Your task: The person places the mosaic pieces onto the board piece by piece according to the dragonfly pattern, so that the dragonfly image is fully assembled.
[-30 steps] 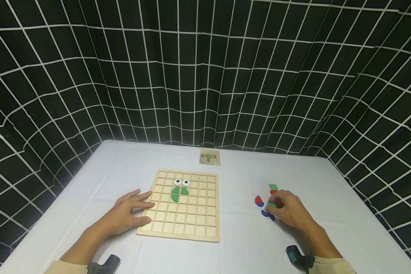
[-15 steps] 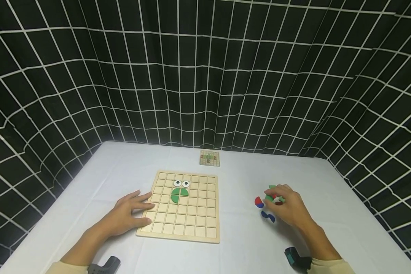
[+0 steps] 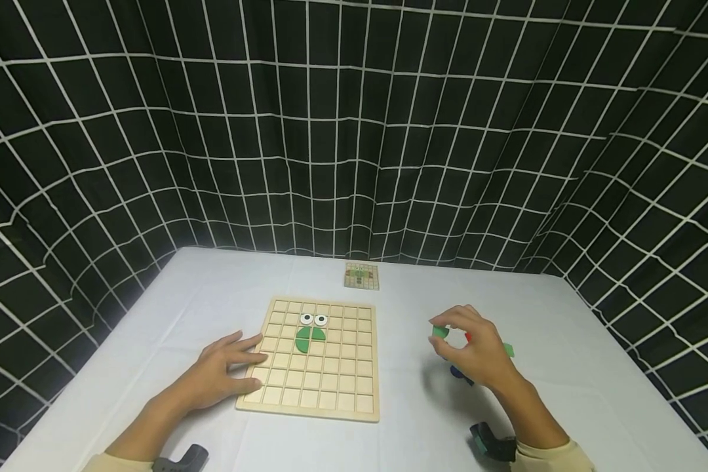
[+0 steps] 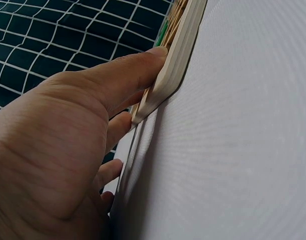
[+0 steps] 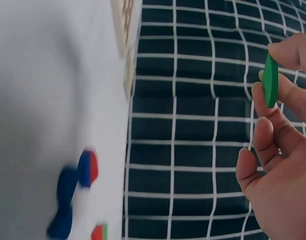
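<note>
My right hand (image 3: 474, 344) is raised over the right side of the table, pinching a green quarter-circle tile (image 3: 440, 332) between thumb and fingertips. In the right wrist view this green tile (image 5: 270, 82) is seen nearly edge-on. A square wooden grid board (image 3: 342, 377) lies left of the middle. My left hand (image 3: 221, 370) rests at the board's left edge, thumb and fingertips on its rim. On the board sit two round eye tiles (image 3: 307, 319) and, below them, several green quarter-circle tiles (image 3: 302, 344).
Under the right hand lie loose tiles: blue ones (image 5: 65, 192), a red one (image 3: 469, 337) partly hidden, and a green one (image 3: 509, 350). A small picture card (image 3: 362, 276) showing a pattern lies behind the board. A dark gridded curtain (image 3: 330, 131) surrounds the white table.
My right hand has picked the green tile from the loose group, lifted it and moved left. The left hand has stayed on the board's edge.
</note>
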### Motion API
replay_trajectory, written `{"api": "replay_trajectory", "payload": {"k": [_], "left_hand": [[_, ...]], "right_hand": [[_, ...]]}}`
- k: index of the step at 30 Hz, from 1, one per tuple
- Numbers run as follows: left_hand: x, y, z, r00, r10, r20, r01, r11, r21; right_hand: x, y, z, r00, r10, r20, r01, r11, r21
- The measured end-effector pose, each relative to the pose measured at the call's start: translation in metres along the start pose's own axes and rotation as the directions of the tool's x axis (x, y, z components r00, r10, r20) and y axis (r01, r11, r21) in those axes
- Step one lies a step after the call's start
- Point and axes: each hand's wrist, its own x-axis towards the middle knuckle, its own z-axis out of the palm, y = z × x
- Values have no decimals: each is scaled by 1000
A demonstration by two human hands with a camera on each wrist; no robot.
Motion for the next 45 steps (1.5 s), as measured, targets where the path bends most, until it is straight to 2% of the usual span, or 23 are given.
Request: {"api": "replay_trajectory", "payload": {"k": [2,8,15,22,27,32,38,42,45], "left_hand": [[0,-1,0,1000,3,0,-3,1000,2],[0,-1,0,1000,9,-3,-9,1000,5],[0,-1,1,1000,0,2,0,1000,1],[0,0,3,1000,-18,2,18,1000,5],[0,1,1,1000,-11,2,11,1000,9],[-1,1,0,1000,8,-1,-8,1000,7],[-1,-1,0,1000,29,-3,-29,1000,5],[0,-2,0,999,32,-5,-32,999,1],[-1,-2,1,1000,26,-3,-26,1000,-6]], "right_hand": [[4,-5,5,1000,-16,-1,17,1000,24],[18,-23,23,1000,2,-2,-2,996,89],[33,-42,49,999,0,45,-7,989,148],[40,-52,76,998,-49,40,40,979,201],[46,-59,94,998,-31,48,20,976,217],[51,-63,113,998,3,65,-18,974,225],[55,-68,132,990,82,116,-106,970,221],[55,-70,145,976,137,168,-170,964,205],[53,-69,154,958,184,221,-226,958,179]]}}
